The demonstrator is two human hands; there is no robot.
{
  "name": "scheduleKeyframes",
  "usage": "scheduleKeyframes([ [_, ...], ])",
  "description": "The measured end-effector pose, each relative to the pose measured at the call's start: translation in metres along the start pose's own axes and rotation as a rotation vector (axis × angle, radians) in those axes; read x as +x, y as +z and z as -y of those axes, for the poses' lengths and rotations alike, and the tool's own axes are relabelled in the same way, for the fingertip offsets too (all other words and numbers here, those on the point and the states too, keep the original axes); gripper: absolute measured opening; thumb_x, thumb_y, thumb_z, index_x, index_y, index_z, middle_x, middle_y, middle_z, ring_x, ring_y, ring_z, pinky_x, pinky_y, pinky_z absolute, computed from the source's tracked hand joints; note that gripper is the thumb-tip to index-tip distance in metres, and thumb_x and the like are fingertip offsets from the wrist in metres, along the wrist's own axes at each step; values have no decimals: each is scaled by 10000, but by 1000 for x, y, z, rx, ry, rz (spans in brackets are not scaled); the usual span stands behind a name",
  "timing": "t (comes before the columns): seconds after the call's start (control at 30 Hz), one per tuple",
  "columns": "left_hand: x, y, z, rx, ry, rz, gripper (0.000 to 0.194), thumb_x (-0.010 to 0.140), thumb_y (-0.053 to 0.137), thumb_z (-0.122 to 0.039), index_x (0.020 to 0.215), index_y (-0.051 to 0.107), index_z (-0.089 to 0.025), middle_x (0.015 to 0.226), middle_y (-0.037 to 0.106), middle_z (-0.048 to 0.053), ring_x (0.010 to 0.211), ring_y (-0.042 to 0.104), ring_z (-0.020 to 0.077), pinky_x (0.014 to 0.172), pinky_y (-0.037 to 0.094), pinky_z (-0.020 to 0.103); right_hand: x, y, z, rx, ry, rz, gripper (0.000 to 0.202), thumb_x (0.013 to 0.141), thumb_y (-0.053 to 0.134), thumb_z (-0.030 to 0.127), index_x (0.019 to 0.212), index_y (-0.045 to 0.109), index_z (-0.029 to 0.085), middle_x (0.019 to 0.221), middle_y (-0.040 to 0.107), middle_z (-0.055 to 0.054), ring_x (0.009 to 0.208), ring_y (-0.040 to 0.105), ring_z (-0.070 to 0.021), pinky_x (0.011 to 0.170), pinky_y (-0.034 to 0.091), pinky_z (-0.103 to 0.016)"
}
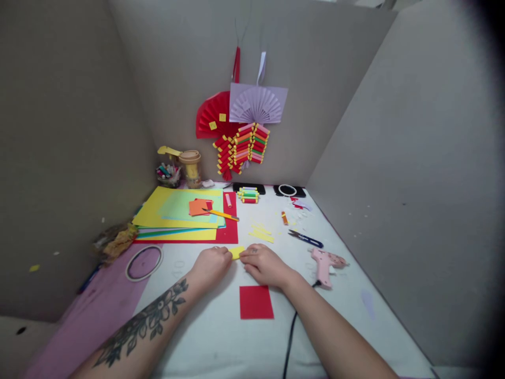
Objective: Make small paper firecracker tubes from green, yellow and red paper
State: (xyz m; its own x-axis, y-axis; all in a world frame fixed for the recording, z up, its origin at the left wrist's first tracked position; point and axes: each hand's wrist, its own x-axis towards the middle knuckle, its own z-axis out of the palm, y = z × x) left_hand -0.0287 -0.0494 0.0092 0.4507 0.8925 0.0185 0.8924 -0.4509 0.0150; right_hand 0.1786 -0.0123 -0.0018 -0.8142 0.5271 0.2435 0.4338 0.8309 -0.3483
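Observation:
Between my two hands a small yellow paper piece (237, 252) lies on the white table. My left hand (213, 266) is closed at its left end, fingertips pressed onto it. From the other side my right hand (265, 263) presses its bent fingers on the right end; part of the paper is hidden under the fingers. A red paper square (256, 302) lies flat just below my right hand. Thin yellow paper strips (261, 234) are scattered beyond my hands.
At right are a pink glue gun (324, 266) with a black cord and snips (305, 239). A tape roll (144, 263) lies left. Stacked coloured paper (177, 208) bears a yellow craft knife (221, 214). Paper rolls (248, 195) sit behind; fan decorations (258, 105) hang on the wall.

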Motion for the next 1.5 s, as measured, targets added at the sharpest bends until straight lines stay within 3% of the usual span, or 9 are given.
scheduleKeyframes([
  [0.83,0,-4,-1,9,4,-10,179,850,467,-158,812,642,-151,827,654,86,771,616,200,687,454,291,0,0,0,-8,-30,-22,185,855,522,189,949,680,208,1026,695,-48,947,585,-181,886,427,-340],
  [0.97,0,-5,-1,-17,-2,-10,190,855,466,-176,808,648,-147,821,648,96,760,613,190,689,454,289,1,1,-1,42,64,-23,135,827,551,166,914,652,185,919,679,-64,911,585,-184,824,449,-316],
  [1.1,0,-4,-1,-31,-1,-17,197,856,463,-179,812,653,-146,825,654,97,750,611,189,686,452,293,5,5,-1,76,198,-60,152,815,562,149,953,621,175,936,650,-75,908,577,-188,796,460,-308],
  [1.5,-1,-2,1,-56,-8,-44,215,865,449,-177,800,651,-142,795,651,94,744,615,202,662,447,303,7,19,-6,84,135,-127,139,871,483,122,873,611,177,906,649,-65,908,550,-179,810,463,-311],
])
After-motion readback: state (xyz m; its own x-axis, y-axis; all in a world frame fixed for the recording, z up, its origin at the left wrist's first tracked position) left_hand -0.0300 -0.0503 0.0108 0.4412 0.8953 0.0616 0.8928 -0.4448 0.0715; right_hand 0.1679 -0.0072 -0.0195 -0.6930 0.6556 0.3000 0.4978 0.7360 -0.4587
